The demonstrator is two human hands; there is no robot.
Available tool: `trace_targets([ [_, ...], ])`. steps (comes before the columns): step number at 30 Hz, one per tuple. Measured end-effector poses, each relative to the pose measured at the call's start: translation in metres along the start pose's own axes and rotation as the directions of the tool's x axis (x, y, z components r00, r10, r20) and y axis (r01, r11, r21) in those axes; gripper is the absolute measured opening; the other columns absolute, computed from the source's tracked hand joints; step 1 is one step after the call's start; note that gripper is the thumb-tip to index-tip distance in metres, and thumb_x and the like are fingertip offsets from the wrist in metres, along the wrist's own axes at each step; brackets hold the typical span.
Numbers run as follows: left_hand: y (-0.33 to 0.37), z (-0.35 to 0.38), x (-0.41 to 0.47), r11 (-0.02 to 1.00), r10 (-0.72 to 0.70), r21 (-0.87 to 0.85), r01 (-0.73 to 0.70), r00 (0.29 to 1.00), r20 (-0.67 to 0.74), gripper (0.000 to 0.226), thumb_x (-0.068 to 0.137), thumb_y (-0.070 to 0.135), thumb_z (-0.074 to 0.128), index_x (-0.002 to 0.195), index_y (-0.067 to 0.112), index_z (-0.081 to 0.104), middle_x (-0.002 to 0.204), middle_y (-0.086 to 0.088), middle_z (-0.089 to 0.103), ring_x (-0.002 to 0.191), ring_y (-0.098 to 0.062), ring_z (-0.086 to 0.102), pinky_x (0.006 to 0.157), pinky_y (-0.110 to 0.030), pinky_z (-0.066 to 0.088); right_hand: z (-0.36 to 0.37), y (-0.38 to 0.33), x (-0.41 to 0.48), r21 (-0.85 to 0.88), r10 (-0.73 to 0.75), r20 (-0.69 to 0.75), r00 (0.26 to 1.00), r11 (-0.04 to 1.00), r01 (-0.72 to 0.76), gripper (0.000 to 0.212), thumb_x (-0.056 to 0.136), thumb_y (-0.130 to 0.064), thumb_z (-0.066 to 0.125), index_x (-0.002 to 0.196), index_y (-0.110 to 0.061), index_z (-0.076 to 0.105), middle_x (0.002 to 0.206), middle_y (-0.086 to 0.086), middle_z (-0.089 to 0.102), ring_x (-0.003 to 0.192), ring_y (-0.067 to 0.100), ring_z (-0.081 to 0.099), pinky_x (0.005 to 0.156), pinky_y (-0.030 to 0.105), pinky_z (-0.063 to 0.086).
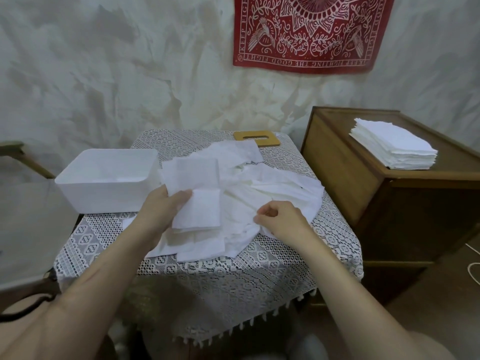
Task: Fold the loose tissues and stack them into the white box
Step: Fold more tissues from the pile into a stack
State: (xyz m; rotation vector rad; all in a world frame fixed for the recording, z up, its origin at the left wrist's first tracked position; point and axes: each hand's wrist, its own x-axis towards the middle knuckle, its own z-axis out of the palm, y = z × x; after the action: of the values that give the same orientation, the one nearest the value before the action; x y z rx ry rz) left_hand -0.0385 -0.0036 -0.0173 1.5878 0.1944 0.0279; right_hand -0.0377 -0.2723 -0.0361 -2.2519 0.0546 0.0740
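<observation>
1. Left hand [166, 207] grips a folded tissue [205, 210] by its left edge, thumb on top. It holds the tissue just above the heap, which probably keeps the fold closed while the other hand works.
2. Right hand [281, 220] pinches a bunched bit of the loose tissues [272, 188] between curled fingertips, likely to draw 1 sheet free of the tangle.
3. Those loose tissues lie heaped across the middle of the tabletop [337, 229], on a lace cloth [233, 294], within easy reach of both hands.
4. At the tabletop's left side stands the white box [104, 184], open and just beside the heap, so a finished fold has a short way to go.
5. Its likely cover, a wooden lid [267, 141] with a slot, lies at the far edge with 1 corner under a sheet, seemingly set aside.
6. On a cabinet [345, 162] to the right, well apart, sits a neat stack of tissues [394, 146]. Whether it belongs to this job I cannot tell.
7. Hard to make out:
   - The box's floor is washed-out white, so I cannot tell whether any tissues lie inside.
   - The left fingers are hidden under the tissue.
   - Flat squares lie beneath that hand, but how many there are is unclear.
</observation>
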Motion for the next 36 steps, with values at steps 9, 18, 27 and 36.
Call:
trace_targets([
  [9, -0.004, -0.002, -0.004, 1.000, -0.011, -0.023, 0.011, 0.999, 0.031, 0.033, 0.100, 0.018, 0.064, 0.133, 0.014, 0.062, 0.120, -0.004, 0.075, 0.111, -0.027, 0.071, 0.094, -0.045, 0.057, 0.002, -0.011, 0.004, -0.072, -0.097, -0.129, 0.987, 0.994, 0.088, 0.015, 0.091, -0.035, 0.071, 0.101, -0.030, 0.061, 0.090, -0.008, 0.063, 0.080, 0.014, 0.062, 0.065, 0.029, 0.044],
  [18, -0.019, -0.004, 0.010, 0.994, -0.041, -0.102, 0.047, 0.997, 0.059, 0.024, 0.097, 0.021, 0.069, 0.120, 0.017, 0.068, 0.112, -0.017, 0.076, 0.101, -0.038, 0.071, 0.080, -0.051, 0.052, 0.016, -0.024, 0.030, -0.427, -0.272, -0.135, 0.953, 0.884, 0.192, 0.013, 0.097, -0.031, 0.057, 0.101, -0.028, 0.069, 0.104, -0.005, 0.064, 0.093, 0.020, 0.065, 0.077, 0.036, 0.052],
  [27, -0.014, -0.005, 0.020, 0.996, -0.002, -0.092, 0.009, 0.997, 0.075, 0.023, 0.100, 0.012, 0.061, 0.122, 0.010, 0.069, 0.108, -0.006, 0.080, 0.096, -0.023, 0.077, 0.066, -0.029, 0.060, -0.001, -0.036, 0.047, -0.176, -0.253, -0.140, 0.957, 0.958, 0.227, 0.008, 0.093, -0.028, 0.060, 0.088, -0.028, 0.067, 0.089, -0.012, 0.069, 0.070, 0.011, 0.056, 0.065, 0.031, 0.040],
  [36, -0.015, -0.002, 0.004, 0.991, -0.014, -0.132, 0.023, 0.998, 0.068, 0.026, 0.101, 0.012, 0.060, 0.127, 0.011, 0.067, 0.114, -0.007, 0.078, 0.103, -0.027, 0.075, 0.073, -0.036, 0.060, -0.014, -0.022, 0.005, -0.205, -0.222, 0.014, 0.975, 0.954, 0.220, 0.010, 0.093, -0.030, 0.064, 0.084, -0.030, 0.068, 0.084, -0.013, 0.068, 0.072, 0.001, 0.056, 0.065, 0.024, 0.042],
])
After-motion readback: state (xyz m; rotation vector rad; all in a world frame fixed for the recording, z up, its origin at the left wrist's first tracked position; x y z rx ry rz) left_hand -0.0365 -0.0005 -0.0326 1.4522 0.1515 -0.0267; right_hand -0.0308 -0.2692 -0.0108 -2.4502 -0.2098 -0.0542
